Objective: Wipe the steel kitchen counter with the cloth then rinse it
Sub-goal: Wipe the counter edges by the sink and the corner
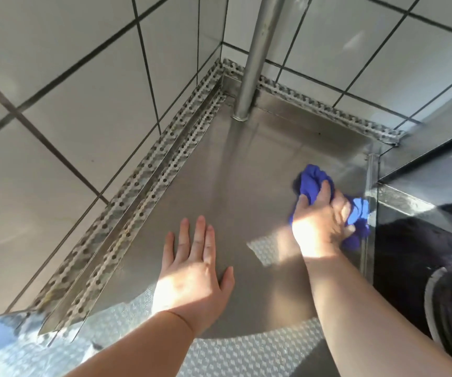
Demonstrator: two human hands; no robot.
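A view from above looks down on a steel counter [227, 186] set into a tiled corner; white wall tiles [56, 77] with dark grout rise on its left and far sides; a perforated metal strip [127, 213] runs along the left edge and another along the far edge. A round steel post [257, 58] stands upright on the counter near the far corner.

The person's right hand [320, 224] presses down on a bunched blue cloth [313, 180] close to the counter's right edge; the fingers curl over the cloth and grip it, with folds of blue spilling out beyond the fingertips and to the right of the hand; the cloth lies on the steel, just beside a dark glossy surface [423, 186] that borders the counter on the right.

The left hand [195, 268] rests flat on the counter near its near edge, fingers spread wide and holding nothing; it is well apart from the cloth, to the left of it; sunlight falls across both hands and both bare forearms.
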